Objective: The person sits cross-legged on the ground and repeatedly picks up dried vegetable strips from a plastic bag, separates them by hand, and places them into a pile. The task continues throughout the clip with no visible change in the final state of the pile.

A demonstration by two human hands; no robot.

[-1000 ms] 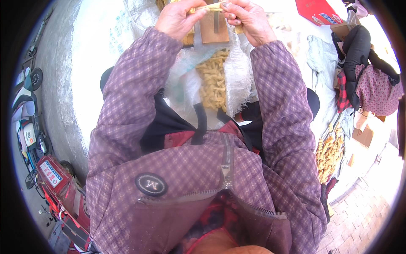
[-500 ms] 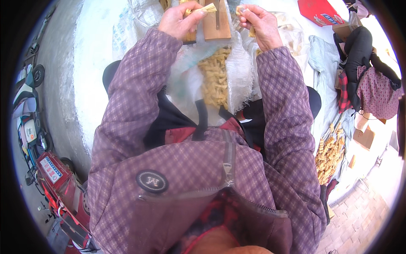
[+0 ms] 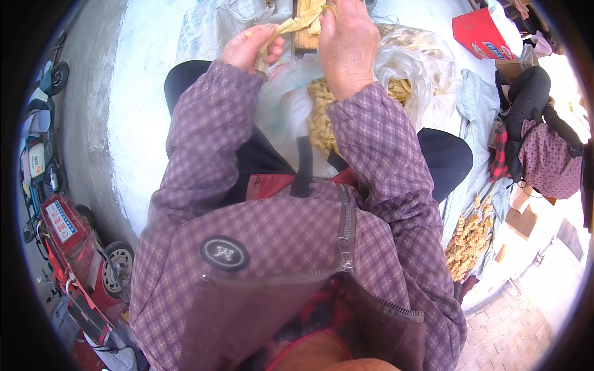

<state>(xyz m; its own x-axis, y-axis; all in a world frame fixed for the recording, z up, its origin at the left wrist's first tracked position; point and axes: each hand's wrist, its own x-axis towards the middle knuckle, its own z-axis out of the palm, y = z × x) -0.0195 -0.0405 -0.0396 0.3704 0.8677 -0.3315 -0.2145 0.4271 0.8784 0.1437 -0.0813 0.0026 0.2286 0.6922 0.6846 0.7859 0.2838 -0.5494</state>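
My left hand [image 3: 250, 47] is closed round a long, pale yellow dried strip [image 3: 296, 23], like husk or leaf, which slants up to the right. My right hand [image 3: 348, 51] pinches near the strip's upper end, its fingertips partly hidden behind its back. Both hands are at a wooden block [image 3: 305, 42] with more yellow material on it. Below them, between my legs, an open plastic sack [image 3: 278, 105] holds many folded yellow pieces [image 3: 320, 114]. Another crumpled clear bag [image 3: 433, 77] with similar pieces lies right of my right hand.
A co-worker [image 3: 544, 151] in dark and patterned clothes is at the right, near a red box [image 3: 476, 34], cardboard boxes [image 3: 520, 219] and a heap of dried tan bundles [image 3: 467, 247]. A red vehicle [image 3: 71, 241] and scooters [image 3: 40, 148] line the concrete at the left.
My right hand has swung inward and left over the block and now meets the strip held in my left hand, which has shifted slightly left and down. Half a second ago the hands were apart.
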